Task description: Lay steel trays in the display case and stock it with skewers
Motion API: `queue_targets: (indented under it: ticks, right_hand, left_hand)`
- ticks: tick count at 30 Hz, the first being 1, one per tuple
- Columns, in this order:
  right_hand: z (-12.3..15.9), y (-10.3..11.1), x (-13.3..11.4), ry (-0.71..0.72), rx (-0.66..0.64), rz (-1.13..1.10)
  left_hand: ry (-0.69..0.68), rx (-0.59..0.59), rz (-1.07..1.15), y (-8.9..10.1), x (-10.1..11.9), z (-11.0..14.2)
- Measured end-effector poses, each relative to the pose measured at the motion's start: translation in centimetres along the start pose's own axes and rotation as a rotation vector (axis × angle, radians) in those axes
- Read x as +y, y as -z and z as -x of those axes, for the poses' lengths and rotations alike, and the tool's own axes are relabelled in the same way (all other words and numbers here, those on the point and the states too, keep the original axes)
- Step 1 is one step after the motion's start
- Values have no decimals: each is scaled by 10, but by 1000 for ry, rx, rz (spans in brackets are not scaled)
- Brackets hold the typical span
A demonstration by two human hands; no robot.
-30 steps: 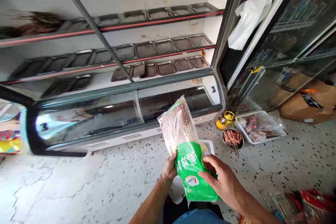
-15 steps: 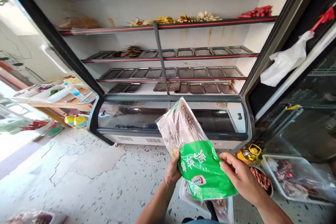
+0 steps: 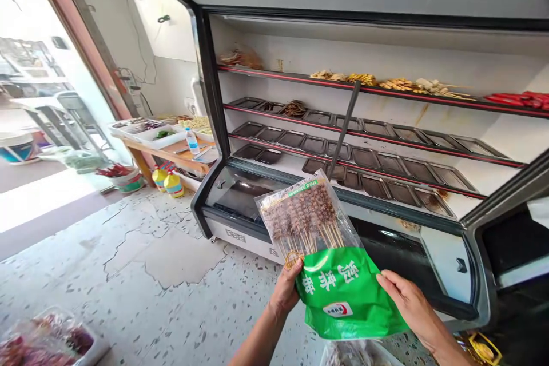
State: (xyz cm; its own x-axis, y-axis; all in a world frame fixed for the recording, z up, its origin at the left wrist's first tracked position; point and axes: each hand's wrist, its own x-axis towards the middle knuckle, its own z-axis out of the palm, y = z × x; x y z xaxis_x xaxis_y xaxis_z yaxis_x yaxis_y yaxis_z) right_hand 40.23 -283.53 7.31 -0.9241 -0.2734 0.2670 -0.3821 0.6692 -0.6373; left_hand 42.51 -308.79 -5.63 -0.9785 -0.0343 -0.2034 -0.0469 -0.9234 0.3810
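Note:
I hold a plastic packet of meat skewers [image 3: 317,240] upright in front of me, its top clear and its bottom green with white writing. My left hand [image 3: 285,289] pinches the packet's left edge. My right hand [image 3: 409,303] grips the green lower right corner from behind, fingers closed on it. The packet hangs before an open display fridge [image 3: 465,266] with several shelves of empty metal trays [image 3: 373,157].
Skewered foods [image 3: 386,83] lie on the fridge's top shelf. A wooden table [image 3: 171,151] with trays and a bottle stands at the left by the bright doorway. A bag of meat [image 3: 47,340] sits on the speckled floor at the bottom left.
The view has swung left and up, so the doorway and the fridge's top shelf show. Both hands keep hold of the packet, which has turned a little flatter towards me.

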Motion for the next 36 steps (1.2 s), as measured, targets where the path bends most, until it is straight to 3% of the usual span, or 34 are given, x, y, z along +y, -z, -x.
queue_targets:
  ticks: [6, 11, 13, 18, 21, 28, 36]
  right_hand:
    - [-39, -54, -55, -143, 9, -92]
    - [-64, -66, -100, -265, -348, -460]
    - [-73, -69, -107, -257, -426, -501]
    - [-94, -88, -112, -172, -383, -445]
    - [-116, -99, -112, -172, -397, -560]
    - [-184, -122, -112, -99, -420, -780]
    - [-249, -201, -115, 14, -550, -339]
  left_hand:
    - [-56, 16, 20, 14, 79, -4]
    - [-133, 119, 61, 30, 123, -6]
    - [-159, 145, 74, 36, 137, -8]
    - [-220, 238, 115, 41, 168, -14]
    - [-219, 259, 121, 36, 184, -23]
    - [-233, 278, 132, 9, 218, -76]
    - [-228, 223, 225, -11, 242, -159]
